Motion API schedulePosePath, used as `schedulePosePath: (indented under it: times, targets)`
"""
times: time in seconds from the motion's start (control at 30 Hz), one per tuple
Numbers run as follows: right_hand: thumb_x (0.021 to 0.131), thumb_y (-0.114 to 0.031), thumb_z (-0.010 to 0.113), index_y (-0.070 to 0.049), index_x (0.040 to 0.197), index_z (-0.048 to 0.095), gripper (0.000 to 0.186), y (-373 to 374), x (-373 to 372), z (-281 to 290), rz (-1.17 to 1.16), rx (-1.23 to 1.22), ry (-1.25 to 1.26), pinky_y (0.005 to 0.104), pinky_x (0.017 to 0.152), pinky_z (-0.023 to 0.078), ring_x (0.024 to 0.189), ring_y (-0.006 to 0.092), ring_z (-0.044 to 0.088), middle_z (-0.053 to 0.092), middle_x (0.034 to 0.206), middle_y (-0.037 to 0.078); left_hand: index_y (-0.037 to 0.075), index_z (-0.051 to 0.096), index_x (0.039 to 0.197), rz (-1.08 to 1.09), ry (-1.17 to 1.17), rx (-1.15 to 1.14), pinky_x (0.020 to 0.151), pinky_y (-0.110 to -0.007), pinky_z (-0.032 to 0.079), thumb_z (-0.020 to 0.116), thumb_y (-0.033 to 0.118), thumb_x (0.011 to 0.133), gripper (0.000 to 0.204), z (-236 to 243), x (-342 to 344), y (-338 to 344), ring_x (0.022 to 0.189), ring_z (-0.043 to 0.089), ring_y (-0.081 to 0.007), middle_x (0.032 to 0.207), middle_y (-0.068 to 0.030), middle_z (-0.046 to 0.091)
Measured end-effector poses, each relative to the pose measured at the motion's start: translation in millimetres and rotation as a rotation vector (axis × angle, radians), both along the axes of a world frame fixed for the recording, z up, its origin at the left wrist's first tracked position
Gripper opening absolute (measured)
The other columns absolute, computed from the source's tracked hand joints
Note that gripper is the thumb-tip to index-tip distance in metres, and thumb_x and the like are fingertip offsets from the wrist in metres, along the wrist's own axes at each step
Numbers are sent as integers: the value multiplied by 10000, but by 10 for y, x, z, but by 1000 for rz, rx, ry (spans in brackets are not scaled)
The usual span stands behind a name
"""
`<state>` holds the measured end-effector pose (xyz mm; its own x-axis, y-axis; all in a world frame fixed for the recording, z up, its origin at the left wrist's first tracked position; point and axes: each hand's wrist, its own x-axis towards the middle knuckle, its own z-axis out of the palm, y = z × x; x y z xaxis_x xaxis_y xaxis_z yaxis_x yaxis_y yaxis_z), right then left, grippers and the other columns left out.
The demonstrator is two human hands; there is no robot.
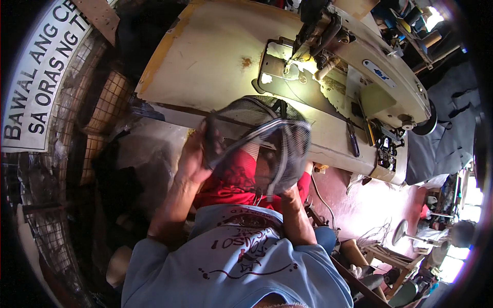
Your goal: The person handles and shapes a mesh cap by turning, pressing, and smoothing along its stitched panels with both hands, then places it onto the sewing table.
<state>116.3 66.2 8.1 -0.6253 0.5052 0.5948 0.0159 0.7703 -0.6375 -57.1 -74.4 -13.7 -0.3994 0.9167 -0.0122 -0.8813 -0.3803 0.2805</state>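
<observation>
A black see-through mesh piece (257, 110) with pale striped trim is spread between my two hands, above my lap at the near edge of the sewing table (205, 61). It looks like a sewn mesh bag, though its exact kind is unclear. My left hand (194, 156) grips its dark left edge, with the fingers partly blurred. On the other side, my right hand (290, 191) holds the lower right part; the mesh covers most of its fingers. Beyond the piece stands an industrial sewing machine (382, 72), its needle area lit by a lamp.
Slim hand tools (353, 138) lie at the table's right, beside a recess with small metal parts (387, 151). A wire grid (105, 102) and a lettered sign (38, 77) stand left. Grey sheets (441, 133) hang right. A cable (323, 200) runs below the table.
</observation>
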Motion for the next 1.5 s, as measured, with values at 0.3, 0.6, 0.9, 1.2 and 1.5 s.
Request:
schedulePosePath:
  times: [0.3,0.6,0.9,1.2,1.5]
  targets:
    - [938,-552,371,-66,1337,421,631,3,443,-379,669,-1972,717,483,918,458,1193,320,489,504,1317,133,18,537,1226,-33,-124,-40,868,-358,530,454,121,949,307,-211,-285,10,970,645,-199,1152,-111,633]
    - [944,-257,505,-105,1317,428,410,14,222,-211,415,-1646,680,447,1017,390,1207,238,489,508,1319,55,-1,456,1280,-1,-121,-176,1046,-490,358,409,394,973,502,-1,141,-163,1190,506,-308,1256,-162,553]
    - [932,-349,531,-93,1210,523,378,172,136,-87,503,-1922,637,403,950,423,1082,235,572,624,1147,83,-13,471,1266,60,-159,32,1036,-427,411,457,123,940,353,-81,-144,-299,1173,537,-249,1264,-152,556]
    - [934,-243,538,-103,1217,509,317,111,44,-60,570,-1912,773,438,908,488,1007,221,602,618,1115,64,-54,472,1249,-20,-346,304,1063,-424,389,346,104,987,332,-113,-277,-254,1176,534,-269,1276,-189,538]
    - [939,-182,501,-94,1412,314,517,111,-190,-83,663,-1904,699,419,944,480,1115,238,567,502,1327,95,-12,486,1257,113,-141,53,987,-399,457,351,118,987,328,234,27,-210,1098,583,-241,1235,-153,577]
